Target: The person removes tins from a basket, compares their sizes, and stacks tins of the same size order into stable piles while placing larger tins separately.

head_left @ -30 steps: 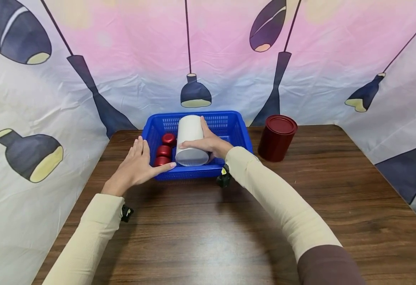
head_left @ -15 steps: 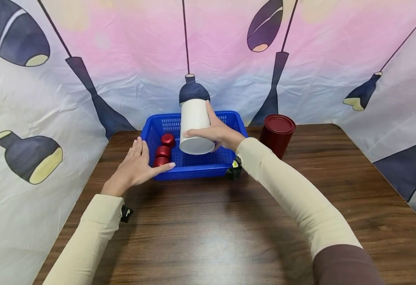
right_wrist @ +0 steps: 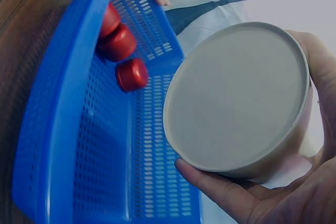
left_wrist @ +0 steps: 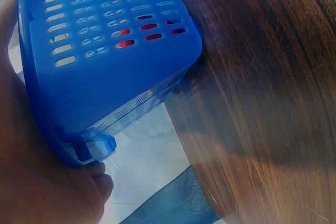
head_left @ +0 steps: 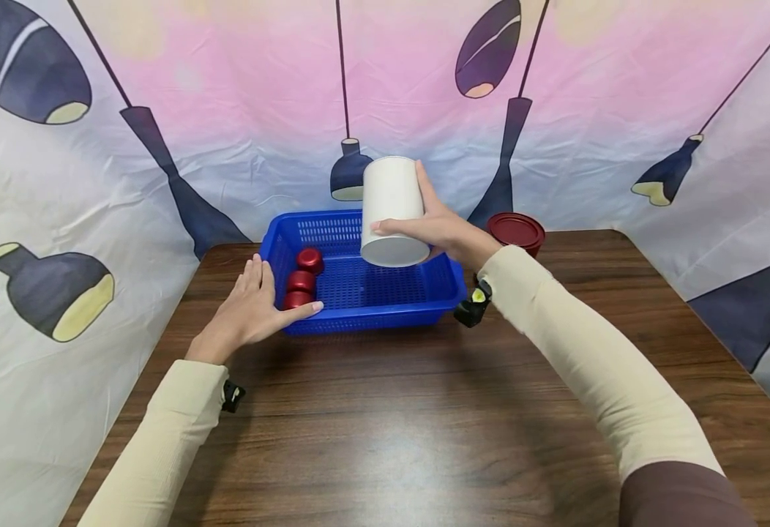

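Note:
My right hand (head_left: 447, 228) grips a white cylindrical canister (head_left: 391, 201) and holds it up, tilted, above the right half of a blue plastic basket (head_left: 375, 317). The canister's flat round end faces the right wrist view, with the thumb along its side. On the basket's left end, my left hand (head_left: 247, 306) rests with straight fingers at the side rim and its thumb over the front rim. Inside, along that end, lie small shiny red round containers (head_left: 301, 281), three visible in the right wrist view; the front one is partly hidden behind the rim.
A dark red lidded can (head_left: 515, 230) stands on the wooden table (head_left: 359, 424) right of the basket, partly hidden by my right forearm. A printed cloth backdrop (head_left: 247, 161) hangs close behind the table's back edge.
My right hand has lifted the white canister up out of the basket and moved it to the right. The left hand and the red containers have stayed put.

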Action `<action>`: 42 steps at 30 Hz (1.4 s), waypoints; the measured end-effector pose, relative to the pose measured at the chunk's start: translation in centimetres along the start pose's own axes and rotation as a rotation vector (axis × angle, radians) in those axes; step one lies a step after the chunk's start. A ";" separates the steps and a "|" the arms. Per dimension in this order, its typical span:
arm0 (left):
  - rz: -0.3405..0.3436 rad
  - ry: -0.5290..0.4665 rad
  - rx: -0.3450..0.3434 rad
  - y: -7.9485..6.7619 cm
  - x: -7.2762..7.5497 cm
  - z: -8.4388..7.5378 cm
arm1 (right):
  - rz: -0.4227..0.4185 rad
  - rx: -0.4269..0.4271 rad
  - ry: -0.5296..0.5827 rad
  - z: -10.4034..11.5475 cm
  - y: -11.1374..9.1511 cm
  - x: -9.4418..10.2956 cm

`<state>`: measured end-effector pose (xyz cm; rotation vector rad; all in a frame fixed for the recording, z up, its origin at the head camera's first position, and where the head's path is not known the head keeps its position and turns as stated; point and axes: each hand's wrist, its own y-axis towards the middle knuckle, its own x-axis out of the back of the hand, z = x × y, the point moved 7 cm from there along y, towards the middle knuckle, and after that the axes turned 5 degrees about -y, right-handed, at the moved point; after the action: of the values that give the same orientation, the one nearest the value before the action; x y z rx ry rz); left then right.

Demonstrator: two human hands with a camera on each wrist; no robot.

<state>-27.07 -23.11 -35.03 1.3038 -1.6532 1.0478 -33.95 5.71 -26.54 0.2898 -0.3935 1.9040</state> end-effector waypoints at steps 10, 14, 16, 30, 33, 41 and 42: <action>-0.013 -0.001 -0.013 -0.1 0.2 -0.1 | -0.073 0.042 0.028 -0.4 -2.2 4.7; -0.011 0.000 -0.012 0.0 0.1 -0.2 | -0.112 0.049 0.028 -0.9 -3.2 6.9; -0.009 0.002 -0.009 0.0 0.1 -0.1 | -0.122 0.051 0.043 -1.1 -3.8 7.8; -0.012 0.008 -0.006 0.1 0.0 -0.1 | -0.202 0.012 0.015 -3.9 -7.7 14.4; -0.011 0.006 -0.005 0.1 0.0 -0.1 | -0.218 -0.006 0.022 -5.0 -8.6 15.8; -0.009 -0.001 -0.008 0.1 0.0 -0.1 | -0.284 -0.012 0.075 -7.9 -10.8 19.1; -0.007 -0.004 -0.009 0.0 0.0 -0.1 | -0.286 -0.016 0.096 -8.3 -10.9 19.3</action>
<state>-27.11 -23.02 -34.98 1.3052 -1.6532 1.0329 -30.68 29.15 -25.34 0.2302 -0.2863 1.6266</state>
